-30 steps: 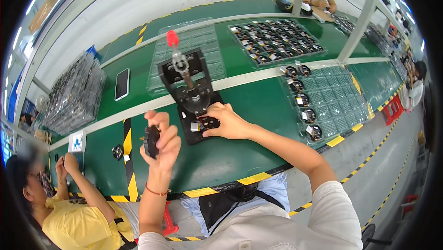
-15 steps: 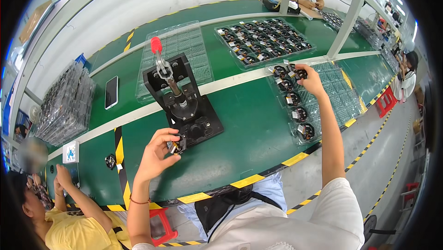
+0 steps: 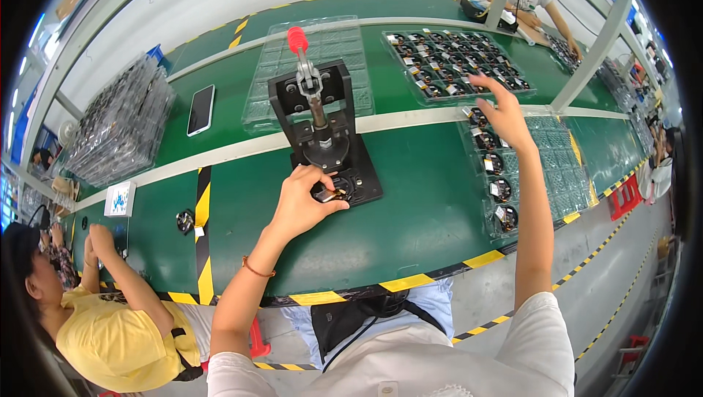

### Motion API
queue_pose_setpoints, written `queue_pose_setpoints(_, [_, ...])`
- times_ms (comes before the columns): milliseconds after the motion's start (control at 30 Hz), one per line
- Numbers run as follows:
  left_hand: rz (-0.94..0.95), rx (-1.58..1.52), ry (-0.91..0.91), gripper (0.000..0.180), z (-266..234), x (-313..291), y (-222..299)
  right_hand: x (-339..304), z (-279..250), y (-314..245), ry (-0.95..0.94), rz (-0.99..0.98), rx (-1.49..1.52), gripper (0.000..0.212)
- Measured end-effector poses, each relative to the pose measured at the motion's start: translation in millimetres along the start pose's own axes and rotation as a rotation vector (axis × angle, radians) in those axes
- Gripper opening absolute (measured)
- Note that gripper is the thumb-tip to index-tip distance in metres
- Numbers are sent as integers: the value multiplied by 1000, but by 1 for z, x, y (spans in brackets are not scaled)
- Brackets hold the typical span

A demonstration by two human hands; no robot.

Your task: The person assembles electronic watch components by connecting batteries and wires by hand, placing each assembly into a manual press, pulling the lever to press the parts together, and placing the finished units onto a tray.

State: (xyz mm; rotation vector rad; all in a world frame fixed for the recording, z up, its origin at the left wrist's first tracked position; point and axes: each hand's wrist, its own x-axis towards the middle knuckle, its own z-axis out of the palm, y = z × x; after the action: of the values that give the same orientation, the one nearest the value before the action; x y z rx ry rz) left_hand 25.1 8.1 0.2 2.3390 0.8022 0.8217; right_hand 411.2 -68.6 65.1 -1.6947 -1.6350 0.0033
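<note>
My left hand [image 3: 302, 201] pinches a small round black electronic part [image 3: 327, 193] with a silvery and amber piece on it. It holds the part at the black base plate [image 3: 366, 186] of a toggle press [image 3: 317, 122] with a red handle tip. My right hand [image 3: 505, 117] is raised above the far end of the near clear tray [image 3: 545, 170], its fingers spread and nothing seen in them. A column of similar round parts [image 3: 500, 190] fills that tray's left side.
A full tray of such parts [image 3: 458, 67] lies farther back. Behind the press is a clear blister tray [image 3: 256, 97]. At left are a phone [image 3: 201, 110], stacked trays [image 3: 121, 122], a loose part [image 3: 184, 220] and a co-worker in yellow [image 3: 121, 335]. A metal post [image 3: 593, 49] stands right.
My left hand has brought its part onto the press base. The right hand has let go of a part at the tray and lifted away with fingers spread. The whole view has shifted.
</note>
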Motion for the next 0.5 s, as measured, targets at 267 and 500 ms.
queue_pose_setpoints(267, [-31,64,9,33,-2,-3,6,90,81,-158,-177,-48,455,57])
queue_pose_setpoints(500, [-43,58,76,27,7,-11,18,134,96,-202,-537,10,912,32])
